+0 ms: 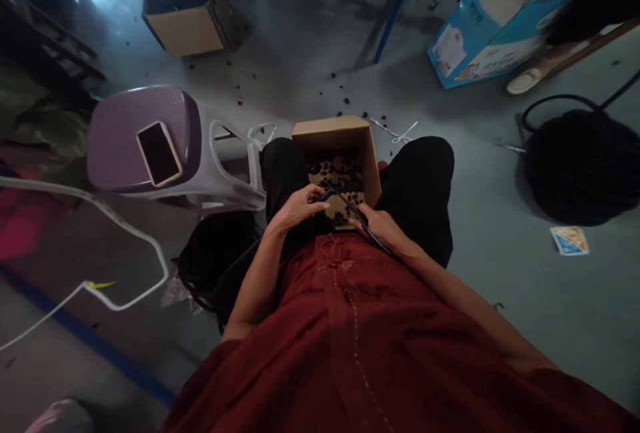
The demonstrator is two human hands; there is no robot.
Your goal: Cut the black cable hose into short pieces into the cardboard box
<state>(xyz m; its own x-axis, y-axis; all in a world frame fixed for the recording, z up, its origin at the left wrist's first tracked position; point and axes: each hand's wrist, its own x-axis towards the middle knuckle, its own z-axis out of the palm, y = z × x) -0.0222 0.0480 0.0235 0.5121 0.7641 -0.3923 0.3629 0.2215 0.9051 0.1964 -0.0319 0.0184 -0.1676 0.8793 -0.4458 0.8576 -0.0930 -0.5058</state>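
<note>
My left hand (pixel 299 208) is closed, thumb and fingers pinching a short black piece (pixel 326 195) over the box. To its right, my right hand (pixel 383 228) wraps round a slim dark object (pixel 367 223), a long tool or a cord; I cannot tell which. The far end of this object reaches up to the left fingertips, and its other end curves down past my right wrist. Below both hands, an open cardboard box (pixel 371 160) rests between my knees, with many small black pieces (pixel 340 170) scattered over its bottom.
A purple-topped stool (pixel 117 126) bearing a phone (pixel 159 153) stands at left. Behind are a carton of dark pieces (pixel 185 33) and a blue printed carton (pixel 485 33) by another person's feet. A black coil (pixel 583 166) lies at right. Dark bits dot the floor.
</note>
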